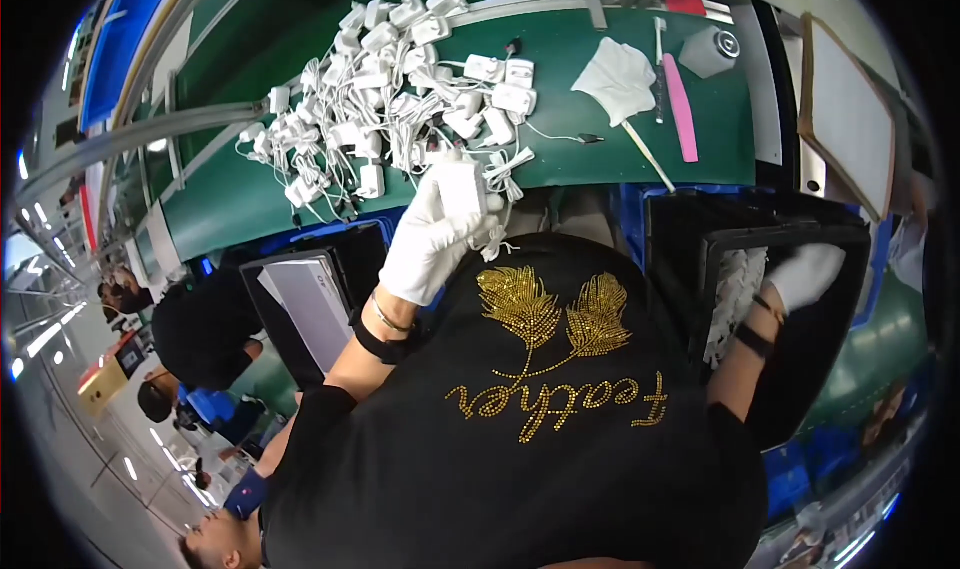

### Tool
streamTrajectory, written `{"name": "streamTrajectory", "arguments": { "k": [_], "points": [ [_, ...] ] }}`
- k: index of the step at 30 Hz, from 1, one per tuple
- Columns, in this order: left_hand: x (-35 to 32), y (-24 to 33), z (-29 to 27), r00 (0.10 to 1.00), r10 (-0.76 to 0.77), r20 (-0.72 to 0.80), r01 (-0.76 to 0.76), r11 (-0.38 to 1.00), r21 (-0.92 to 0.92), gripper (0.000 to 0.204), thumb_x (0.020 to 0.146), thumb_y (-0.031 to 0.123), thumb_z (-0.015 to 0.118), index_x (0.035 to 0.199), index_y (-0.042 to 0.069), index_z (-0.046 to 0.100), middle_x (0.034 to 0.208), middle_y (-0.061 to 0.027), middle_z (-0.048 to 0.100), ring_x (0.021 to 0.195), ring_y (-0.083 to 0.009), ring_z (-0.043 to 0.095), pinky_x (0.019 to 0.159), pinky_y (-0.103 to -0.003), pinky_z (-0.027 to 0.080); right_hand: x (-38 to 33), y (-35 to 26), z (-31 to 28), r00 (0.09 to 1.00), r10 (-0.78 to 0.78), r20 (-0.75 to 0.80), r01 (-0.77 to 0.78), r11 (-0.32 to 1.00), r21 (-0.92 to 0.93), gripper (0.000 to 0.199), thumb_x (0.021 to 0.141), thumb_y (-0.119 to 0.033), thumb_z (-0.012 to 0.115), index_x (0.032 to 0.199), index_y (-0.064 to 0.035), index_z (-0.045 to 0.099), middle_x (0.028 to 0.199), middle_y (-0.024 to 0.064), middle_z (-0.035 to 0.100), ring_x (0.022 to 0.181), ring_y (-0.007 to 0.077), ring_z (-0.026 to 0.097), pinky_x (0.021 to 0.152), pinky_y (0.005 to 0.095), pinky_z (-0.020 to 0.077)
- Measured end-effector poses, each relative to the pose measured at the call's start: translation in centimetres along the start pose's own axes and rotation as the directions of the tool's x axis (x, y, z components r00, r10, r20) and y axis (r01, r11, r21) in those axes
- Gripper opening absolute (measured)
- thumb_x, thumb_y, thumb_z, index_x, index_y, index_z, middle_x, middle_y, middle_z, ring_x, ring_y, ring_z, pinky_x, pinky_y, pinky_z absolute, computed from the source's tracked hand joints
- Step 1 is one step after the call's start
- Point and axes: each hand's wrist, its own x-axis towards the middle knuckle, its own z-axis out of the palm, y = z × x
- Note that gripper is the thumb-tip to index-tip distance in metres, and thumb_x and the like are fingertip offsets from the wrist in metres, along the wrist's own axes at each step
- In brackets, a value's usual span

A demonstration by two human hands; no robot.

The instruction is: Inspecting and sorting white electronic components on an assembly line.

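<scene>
Head view: the left hand [432, 237], in a white glove, is raised in front of the person's black shirt [520, 419], with its fingers [440, 184] closed around a white power adapter [462, 189]. The adapter's bundled white cord [497, 231] hangs just below and to the right of the grip. The adapter is held above the near edge of the green table [600, 109], just in front of a heap of similar white adapters with cords [385, 89].

The right hand [805, 272], also gloved, is lowered into a black bin [770, 309] at the person's right, beside a stack of white items [735, 294] standing against the bin's left wall. Whether its fingers are spread or closed on anything cannot be told from this view.

Recommended handling, as a judgement: support the adapter by its body, not by the cord, and keep the cord bundle clear of the heap so that it does not snag neighbouring leads. A white cloth [618, 77], a pink strip [680, 109] and a thin stick [648, 154] lie further right on the table, well apart from both hands.
</scene>
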Motion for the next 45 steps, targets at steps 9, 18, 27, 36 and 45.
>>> {"name": "streamTrajectory", "arguments": {
  "k": [9, 18, 27, 36, 45],
  "points": [
    [3.2, 2.2, -4.4, 0.985, 0.165, 0.058, -0.166, 0.986, 0.014, 0.081, 0.084, -0.005, 0.062, 0.151, 0.009, 0.019, 0.129, -0.0161, 0.053, 0.105, -0.0247, 0.062, 0.09, -0.035, 0.053, -20.7, -23.8, 21.9, 0.269, -0.143, 0.953, 0.355, 0.934, 0.04, 0.056, 0.08, -0.036, 0.069, 0.127, -0.0071, 0.055, 0.112, 0.0201, 0.065, 0.097, 0.0346, 0.065, 0.087, 0.0424, 0.0501],
    [3.1, 5.2, -7.2, 0.955, 0.293, 0.052, -0.289, 0.955, -0.069, 0.084, 0.084, -0.005, 0.062, 0.152, 0.006, 0.015, 0.133, -0.0167, 0.05, 0.119, -0.0286, 0.057, 0.097, -0.037, 0.051, -22.8, -25.6, 32.9, 0.229, -0.059, 0.972, 0.504, 0.861, -0.066, 0.052, 0.08, -0.036, 0.067, 0.123, -0.0099, 0.055, 0.109, 0.021, 0.065, 0.098, 0.0364, 0.065, 0.084, 0.0443, 0.0515],
    [4.2, 7.5, -7.9, 0.954, 0.261, 0.144, -0.231, 0.952, -0.199, 0.081, 0.086, -0.004, 0.062, 0.152, 0.006, 0.015, 0.134, -0.0178, 0.05, 0.118, -0.0308, 0.058, 0.098, -0.038, 0.051, -17.4, -31.2, 24.2, 0.357, -0.818, 0.452, 0.637, 0.567, 0.522, 0.033, 0.083, -0.006, 0.066, 0.116, -0.0077, 0.062, 0.109, 0.0127, 0.067, 0.089, 0.0367, 0.066, 0.078, 0.0419, 0.0519],
    [5.8, 7.2, -7.1, 0.944, 0.313, 0.106, -0.302, 0.947, -0.113, 0.071, 0.089, -0.004, 0.06, 0.148, 0.008, 0.022, 0.128, -0.0175, 0.055, 0.116, -0.0275, 0.06, 0.09, -0.038, 0.057, -20.9, -31.1, 19.0, 0.221, -0.864, 0.452, 0.599, 0.486, 0.637, 0.054, 0.077, 0.008, 0.06, 0.129, -0.0014, 0.054, 0.129, 0.0184, 0.056, 0.113, 0.0362, 0.057, 0.094, 0.0425, 0.0469],
    [5.7, 5.8, -4.7, 0.928, 0.369, 0.051, -0.354, 0.916, -0.187, 0.066, 0.088, -0.005, 0.06, 0.144, 0.009, 0.029, 0.125, -0.0148, 0.057, 0.109, -0.022, 0.062, 0.086, -0.035, 0.057, -22.1, -30.9, 15.1, 0.386, -0.445, 0.808, -0.325, 0.754, 0.571, 0.073, 0.082, 0.013, 0.057, 0.148, 0.0016, 0.03, 0.141, 0.0176, 0.045, 0.124, 0.025, 0.051, 0.102, 0.0351, 0.0438]
  ]
}}
